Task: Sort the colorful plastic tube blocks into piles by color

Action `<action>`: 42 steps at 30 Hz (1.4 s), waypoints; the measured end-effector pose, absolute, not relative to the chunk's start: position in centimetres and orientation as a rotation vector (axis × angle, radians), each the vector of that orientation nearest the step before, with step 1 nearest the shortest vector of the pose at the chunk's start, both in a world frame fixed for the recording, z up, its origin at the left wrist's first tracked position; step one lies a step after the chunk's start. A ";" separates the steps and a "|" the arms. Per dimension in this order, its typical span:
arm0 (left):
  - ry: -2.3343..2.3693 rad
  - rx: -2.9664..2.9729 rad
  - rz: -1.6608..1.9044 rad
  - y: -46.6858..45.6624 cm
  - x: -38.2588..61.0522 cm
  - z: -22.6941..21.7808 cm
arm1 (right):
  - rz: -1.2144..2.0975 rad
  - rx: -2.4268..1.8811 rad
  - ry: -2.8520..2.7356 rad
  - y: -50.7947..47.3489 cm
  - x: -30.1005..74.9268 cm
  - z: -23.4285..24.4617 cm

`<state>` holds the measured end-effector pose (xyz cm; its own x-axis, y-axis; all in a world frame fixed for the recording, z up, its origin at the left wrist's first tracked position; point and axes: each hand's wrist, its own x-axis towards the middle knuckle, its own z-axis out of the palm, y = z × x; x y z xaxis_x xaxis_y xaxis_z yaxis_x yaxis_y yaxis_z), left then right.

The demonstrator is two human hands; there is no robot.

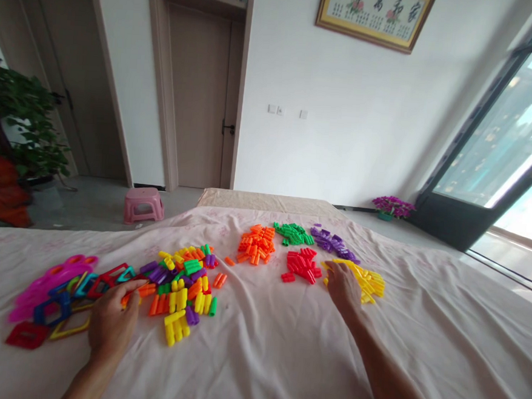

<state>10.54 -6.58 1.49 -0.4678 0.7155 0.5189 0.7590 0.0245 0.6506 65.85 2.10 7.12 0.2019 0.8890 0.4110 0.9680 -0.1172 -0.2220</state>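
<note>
At the lower left, my left hand [114, 316] is closed in a pinch on a small orange plastic building block [125, 300], at the left edge of a mixed-colour pile of blocks [178, 301]. My right hand [342, 284] reaches over the yellow pile [369, 284]. Its fingers look stretched out, and the palm side is hidden. Yellow pieces show at its fingertips, but I cannot tell whether they are held. Just left of that hand lies the red pile [301, 265]. Farther back are single-colour piles of orange [257, 245], green [293, 233] and purple blocks [334, 244].
Coloured geometric frames [53, 309] and a magenta scalloped piece [36, 287] lie left of my left hand. A wrinkled pale cloth [254, 363] covers the table. Beyond it stand a pink stool [144, 205] and a pot of magenta flowers [393, 206].
</note>
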 end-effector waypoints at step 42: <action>-2.163 -1.591 -1.542 -6.1 10.5 0.9 | 0.319 -1.134 -1.940 5.2 41.6 4.1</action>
<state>10.53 -6.08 0.87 -0.4710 0.6951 0.5431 0.7399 -0.0239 0.6723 41.57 5.16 4.08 -0.2328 0.8093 0.5393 0.5941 0.5574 -0.5800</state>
